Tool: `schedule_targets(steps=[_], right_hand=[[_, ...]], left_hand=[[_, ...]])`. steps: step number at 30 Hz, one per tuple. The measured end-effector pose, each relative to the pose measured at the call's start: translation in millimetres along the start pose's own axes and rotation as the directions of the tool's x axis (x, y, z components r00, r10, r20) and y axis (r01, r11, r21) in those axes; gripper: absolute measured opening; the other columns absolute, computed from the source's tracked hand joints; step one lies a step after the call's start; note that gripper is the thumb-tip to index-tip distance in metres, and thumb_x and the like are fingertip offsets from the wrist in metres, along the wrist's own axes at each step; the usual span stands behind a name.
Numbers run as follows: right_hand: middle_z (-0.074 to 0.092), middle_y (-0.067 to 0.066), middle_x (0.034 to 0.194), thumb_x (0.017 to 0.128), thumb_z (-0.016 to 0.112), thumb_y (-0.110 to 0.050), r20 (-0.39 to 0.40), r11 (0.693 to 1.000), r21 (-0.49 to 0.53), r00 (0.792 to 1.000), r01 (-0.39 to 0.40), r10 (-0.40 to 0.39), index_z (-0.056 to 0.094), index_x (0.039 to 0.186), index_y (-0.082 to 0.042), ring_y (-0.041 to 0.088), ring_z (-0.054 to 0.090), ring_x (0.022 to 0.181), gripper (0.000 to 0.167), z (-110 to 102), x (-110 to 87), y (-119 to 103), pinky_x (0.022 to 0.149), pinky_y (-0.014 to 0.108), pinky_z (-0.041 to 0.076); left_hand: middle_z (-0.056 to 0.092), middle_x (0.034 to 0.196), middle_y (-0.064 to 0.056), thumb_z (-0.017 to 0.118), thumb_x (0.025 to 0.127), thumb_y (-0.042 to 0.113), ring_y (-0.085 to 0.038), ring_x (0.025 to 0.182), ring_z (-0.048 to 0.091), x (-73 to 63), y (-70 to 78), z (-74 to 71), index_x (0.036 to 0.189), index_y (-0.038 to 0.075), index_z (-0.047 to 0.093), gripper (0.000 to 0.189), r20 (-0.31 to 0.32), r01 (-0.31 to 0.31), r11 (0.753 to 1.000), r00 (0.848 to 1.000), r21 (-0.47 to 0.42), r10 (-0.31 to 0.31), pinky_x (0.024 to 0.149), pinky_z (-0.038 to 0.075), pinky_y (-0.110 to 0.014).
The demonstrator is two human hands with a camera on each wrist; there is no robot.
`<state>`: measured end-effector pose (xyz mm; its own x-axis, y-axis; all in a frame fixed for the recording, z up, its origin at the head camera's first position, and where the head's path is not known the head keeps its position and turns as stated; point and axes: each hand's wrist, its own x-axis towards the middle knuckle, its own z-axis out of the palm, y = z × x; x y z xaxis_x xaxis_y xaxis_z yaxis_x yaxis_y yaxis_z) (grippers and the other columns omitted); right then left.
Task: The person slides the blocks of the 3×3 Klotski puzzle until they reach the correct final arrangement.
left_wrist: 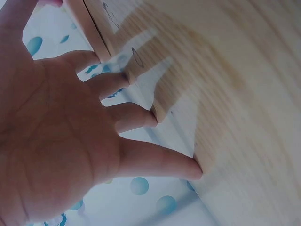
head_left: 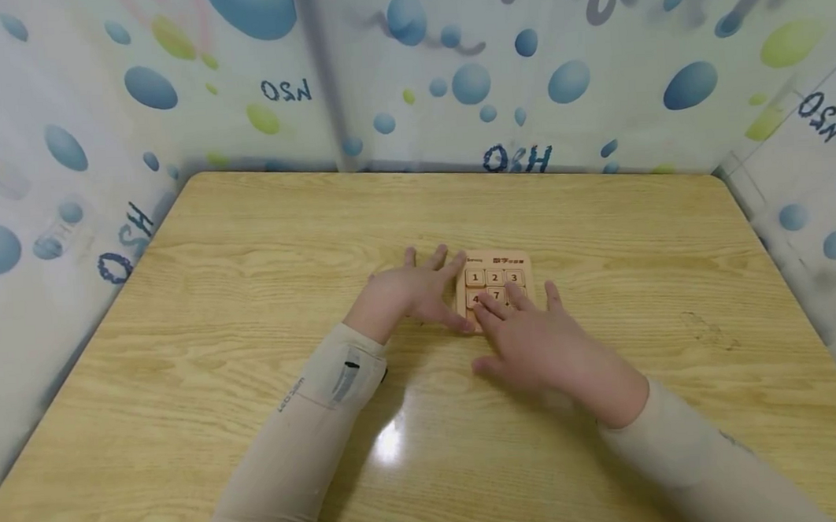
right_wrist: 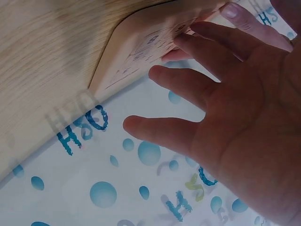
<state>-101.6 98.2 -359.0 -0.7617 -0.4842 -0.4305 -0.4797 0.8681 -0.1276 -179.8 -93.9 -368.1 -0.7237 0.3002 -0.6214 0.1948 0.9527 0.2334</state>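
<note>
From where I stand, the wall (head_left: 198,130), printed with blue and green drops, wraps round the left, back and right of the wood-grain bench (head_left: 246,230). On the left, a pale sleeve (head_left: 279,457) reaches in, a small grey patch near its cuff. The left hand (head_left: 420,292) has its fingers spread apart, several tips down on the wood, with the index finger and thumb against the left edge of the number board (head_left: 483,257). That board lies flat, a little right of the bench's middle. Its top row shows tiles 1 (head_left: 474,278), 2 (head_left: 494,277) and 3 (head_left: 514,277); below sit 4 (head_left: 473,298) and 7 (head_left: 496,295). The right hand (head_left: 536,345) covers the lower part, its fingers fanned apart above the tiles; whether every tip actually touches, I can't tell. Rightmost, a second pale sleeve (head_left: 683,452) crosses the bench's near corner.
</note>
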Motion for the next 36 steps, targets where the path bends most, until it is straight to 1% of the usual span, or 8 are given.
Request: schedule_targets(steps=[6, 8, 11, 15, 20, 24, 29, 36], right_hand=[[0.024, 0.005, 0.179, 0.105, 0.058, -0.059, 0.003, 1.0, 0.003, 1.0, 0.025, -0.025, 0.032, 0.169, -0.014, 0.046, 0.016, 0.166, 0.082, 0, 4.9, 6, 0.122, 0.087, 0.008], [0.022, 0.005, 0.179, 0.104, 0.058, -0.059, 0.006, 1.0, 0.012, 1.0, 0.024, -0.024, 0.031, 0.169, -0.014, 0.045, 0.014, 0.166, 0.084, 0, 4.6, 8, 0.122, 0.087, 0.008], [0.021, 0.006, 0.18, 0.104, 0.059, -0.06, 0.004, 1.0, 0.015, 1.0, 0.007, -0.007, 0.029, 0.169, -0.013, 0.044, 0.012, 0.166, 0.086, 2, 0.9, 11, 0.122, 0.087, 0.006], [0.024, 0.007, 0.179, 0.104, 0.059, -0.06, -0.006, 1.0, 0.0, 1.0, -0.02, 0.02, 0.032, 0.168, -0.012, 0.045, 0.014, 0.166, 0.085, 4, -9.3, 14, 0.122, 0.087, 0.006], [0.026, 0.007, 0.178, 0.104, 0.058, -0.061, -0.01, 1.0, -0.02, 1.0, -0.02, 0.02, 0.036, 0.167, -0.012, 0.046, 0.016, 0.165, 0.083, 7, -19.9, 14, 0.122, 0.087, 0.007], [0.027, 0.007, 0.178, 0.104, 0.058, -0.061, -0.022, 1.0, -0.023, 1.0, -0.018, 0.018, 0.037, 0.166, -0.011, 0.046, 0.017, 0.165, 0.083, 9, -23.1, 14, 0.122, 0.087, 0.008], [0.029, 0.008, 0.177, 0.103, 0.058, -0.061, -0.024, 1.0, -0.017, 1.0, -0.017, 0.017, 0.038, 0.166, -0.01, 0.046, 0.017, 0.165, 0.083, 9, -21.6, 13, 0.122, 0.087, 0.007], [0.034, 0.004, 0.175, 0.104, 0.059, -0.059, -0.043, 1.0, -0.004, 0.999, -0.006, 0.006, 0.041, 0.165, -0.018, 0.047, 0.018, 0.164, 0.076, 7, -17.9, 9, 0.122, 0.088, 0.007]], left_hand=[[-0.019, 0.179, 0.007, 0.07, 0.086, 0.079, -0.045, 0.164, -0.018, 0.5, -1.7, 2.6, 0.169, 0.044, -0.009, 0.12, 0.014, 0.01, 1.0, 1.0, -0.007, -0.01, 0.116, 0.014, -0.091], [-0.019, 0.179, 0.007, 0.07, 0.086, 0.079, -0.045, 0.164, -0.018, 0.7, -2.0, 3.7, 0.169, 0.045, -0.009, 0.119, 0.017, 0.01, 1.0, 1.0, -0.008, -0.01, 0.116, 0.014, -0.091], [-0.019, 0.179, 0.007, 0.07, 0.086, 0.078, -0.045, 0.164, -0.018, 1.1, -2.2, 4.6, 0.169, 0.045, -0.009, 0.119, 0.015, 0.005, 1.0, 1.0, -0.01, -0.005, 0.116, 0.014, -0.091], [-0.018, 0.18, 0.006, 0.071, 0.086, 0.078, -0.045, 0.164, -0.017, 1.1, -2.3, 4.6, 0.17, 0.043, -0.007, 0.12, -0.003, -0.005, 1.0, 1.0, -0.011, 0.005, 0.115, 0.013, -0.092], [-0.018, 0.18, 0.007, 0.072, 0.086, 0.077, -0.045, 0.165, -0.016, 0.1, -1.6, 2.6, 0.17, 0.043, -0.007, 0.12, -0.005, 0.0, 1.0, 1.0, -0.009, 0.0, 0.115, 0.014, -0.092], [-0.018, 0.18, 0.007, 0.072, 0.086, 0.077, -0.044, 0.165, -0.017, -0.4, -1.0, 1.5, 0.17, 0.044, -0.007, 0.12, 0.0, 0.005, 1.0, 1.0, -0.01, -0.005, 0.115, 0.013, -0.092], [-0.018, 0.18, 0.007, 0.071, 0.086, 0.078, -0.044, 0.165, -0.016, -0.9, -0.8, 1.6, 0.17, 0.044, -0.008, 0.12, -0.003, 0.005, 1.0, 1.0, -0.003, -0.005, 0.114, 0.015, -0.092], [-0.018, 0.18, 0.008, 0.071, 0.086, 0.078, -0.044, 0.165, -0.016, -0.8, -0.3, 0.6, 0.169, 0.044, -0.008, 0.12, -0.006, 0.007, 1.0, 1.0, 0.0, -0.007, 0.114, 0.013, -0.093]])
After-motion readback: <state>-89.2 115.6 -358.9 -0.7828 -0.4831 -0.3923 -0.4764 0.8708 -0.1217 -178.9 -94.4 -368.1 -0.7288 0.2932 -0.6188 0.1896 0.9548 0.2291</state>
